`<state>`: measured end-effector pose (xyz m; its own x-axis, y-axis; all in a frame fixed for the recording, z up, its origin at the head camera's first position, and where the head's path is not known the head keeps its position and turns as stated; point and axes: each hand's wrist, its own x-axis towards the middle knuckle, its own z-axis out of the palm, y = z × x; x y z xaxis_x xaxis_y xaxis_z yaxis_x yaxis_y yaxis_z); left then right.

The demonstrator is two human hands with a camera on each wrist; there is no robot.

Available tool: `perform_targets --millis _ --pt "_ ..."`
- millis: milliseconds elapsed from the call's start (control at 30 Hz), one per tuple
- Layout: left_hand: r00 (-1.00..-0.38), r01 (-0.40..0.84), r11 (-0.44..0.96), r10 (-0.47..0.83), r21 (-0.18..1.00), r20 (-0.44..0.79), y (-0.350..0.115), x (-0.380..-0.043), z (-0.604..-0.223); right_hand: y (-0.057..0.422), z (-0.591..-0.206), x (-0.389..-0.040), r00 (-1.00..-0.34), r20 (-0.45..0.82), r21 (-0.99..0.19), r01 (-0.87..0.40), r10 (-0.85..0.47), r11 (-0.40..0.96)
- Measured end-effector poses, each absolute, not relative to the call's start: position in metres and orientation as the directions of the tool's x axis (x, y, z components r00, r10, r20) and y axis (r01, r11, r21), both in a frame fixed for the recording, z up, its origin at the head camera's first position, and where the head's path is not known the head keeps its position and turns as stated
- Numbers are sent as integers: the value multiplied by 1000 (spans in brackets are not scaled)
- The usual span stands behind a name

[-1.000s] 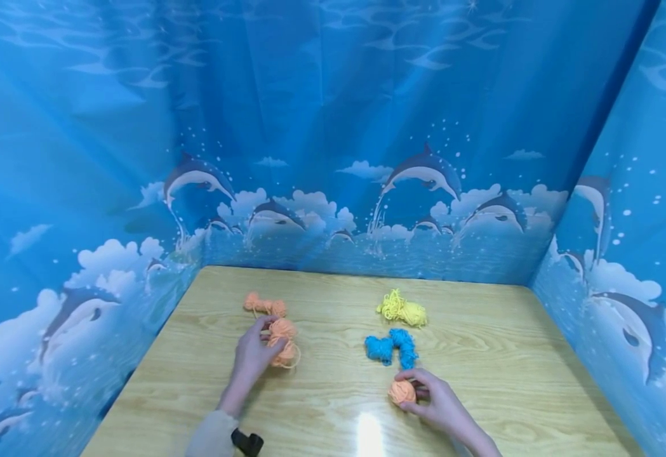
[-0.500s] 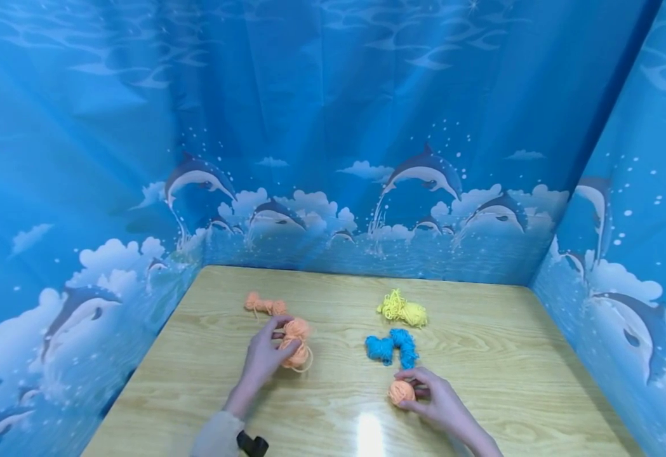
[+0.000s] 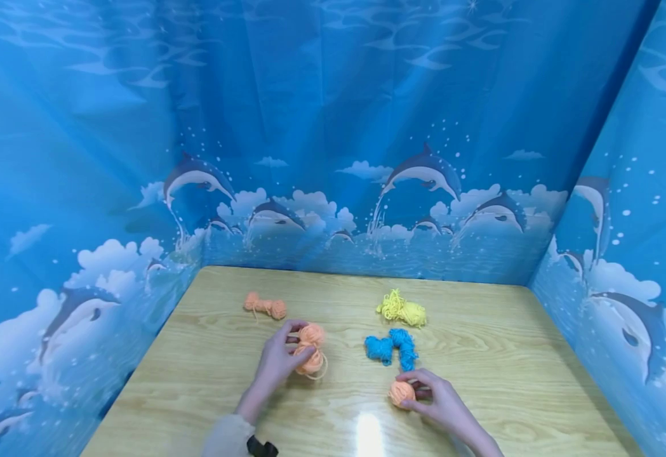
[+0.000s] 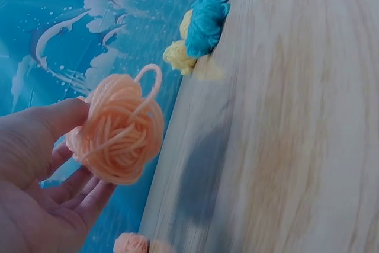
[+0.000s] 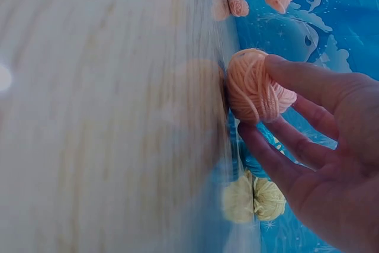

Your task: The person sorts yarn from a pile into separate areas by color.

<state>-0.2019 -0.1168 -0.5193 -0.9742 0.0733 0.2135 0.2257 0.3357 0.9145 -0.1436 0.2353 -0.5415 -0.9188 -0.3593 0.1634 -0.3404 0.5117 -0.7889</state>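
My left hand (image 3: 275,363) grips a peach yarn skein (image 3: 312,335), pinched in the middle with a loose loop hanging from it. In the left wrist view that skein (image 4: 124,134) is held above the table, and a shadow falls on the wood. My right hand (image 3: 444,403) holds a smaller peach ball of yarn (image 3: 399,394) between thumb and fingers. The right wrist view shows this ball (image 5: 251,90) low, at the tabletop. Just beyond the right hand lies a blue yarn bundle (image 3: 404,348), bent in an arch.
A yellow yarn skein (image 3: 409,313) lies behind the blue one. Another peach skein (image 3: 265,306) rests at the back left of the wooden table (image 3: 333,419). A blue dolphin-print curtain (image 3: 321,127) stands behind the table and along its sides.
The left hand has carried its peach skein to the right, away from the small peach skein at the back left. The right hand and its yarn ball have stayed almost in place.
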Motion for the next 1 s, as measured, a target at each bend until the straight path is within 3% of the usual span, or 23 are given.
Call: perform_targets --millis 767,1000 --pt "-947 237 397 299 887 119 -59 -194 -529 232 -538 -145 -925 134 -807 -311 -356 502" --pt "-932 247 401 346 882 103 -41 -194 -526 231 -539 -144 -908 183 -801 -360 -376 478"
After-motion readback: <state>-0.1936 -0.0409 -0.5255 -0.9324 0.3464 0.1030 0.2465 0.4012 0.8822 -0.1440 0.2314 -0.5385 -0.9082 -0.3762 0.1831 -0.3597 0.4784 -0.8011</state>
